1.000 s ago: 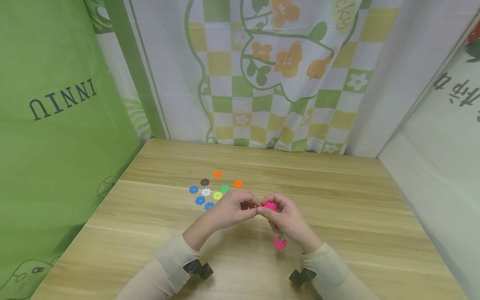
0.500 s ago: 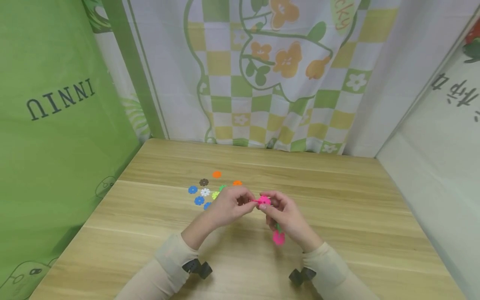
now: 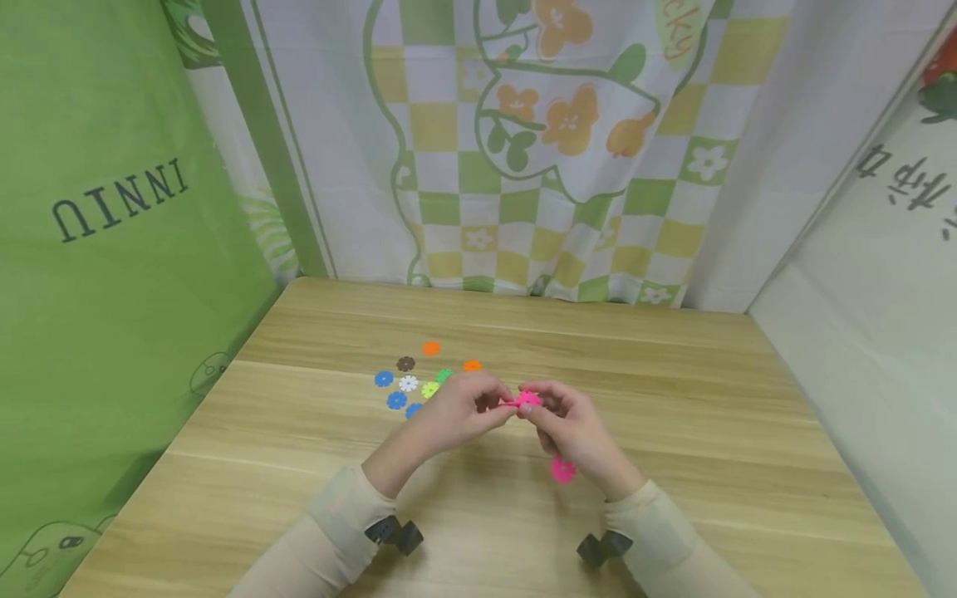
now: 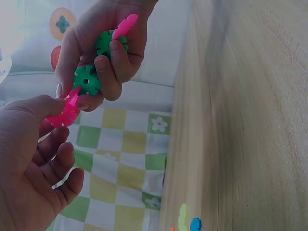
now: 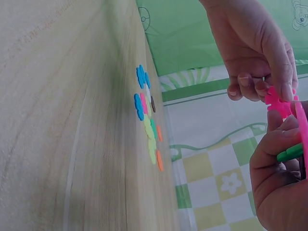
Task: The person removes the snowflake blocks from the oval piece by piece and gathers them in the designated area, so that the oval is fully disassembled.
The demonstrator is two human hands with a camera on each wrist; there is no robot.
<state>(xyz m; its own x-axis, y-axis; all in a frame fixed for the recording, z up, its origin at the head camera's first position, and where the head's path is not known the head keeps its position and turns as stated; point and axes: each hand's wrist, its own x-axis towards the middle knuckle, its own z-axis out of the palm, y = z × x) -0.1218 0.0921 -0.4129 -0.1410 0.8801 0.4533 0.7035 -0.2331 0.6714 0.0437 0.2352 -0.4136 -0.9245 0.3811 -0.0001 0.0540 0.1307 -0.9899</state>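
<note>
My left hand [image 3: 462, 412] pinches a pink notched plastic disc [image 4: 61, 116] between thumb and fingers. Against it, my right hand [image 3: 574, 425] holds another pink disc [image 3: 528, 399] by its edge. In the left wrist view this right hand also has two green discs, an upper green disc [image 4: 105, 44] and a lower green disc [image 4: 86, 81], within its curled fingers. A further pink disc [image 3: 563, 469] sticks out below the right palm, joined to a green one. Fingers partly hide where the two nearest pink discs meet.
Loose discs lie on the wooden table [image 3: 673, 399] beyond the left hand: several blue discs [image 3: 397, 400], a white disc [image 3: 408, 383], a brown disc [image 3: 405, 364], a yellow disc [image 3: 429, 389], a green disc [image 3: 444, 375] and two orange, one farther orange disc [image 3: 431, 348]. A patterned curtain [image 3: 523, 208] hangs behind.
Both hands have shifted slightly up and left, the pink discs between them staying pinched. The pink disc below the right palm has turned and moved a little.
</note>
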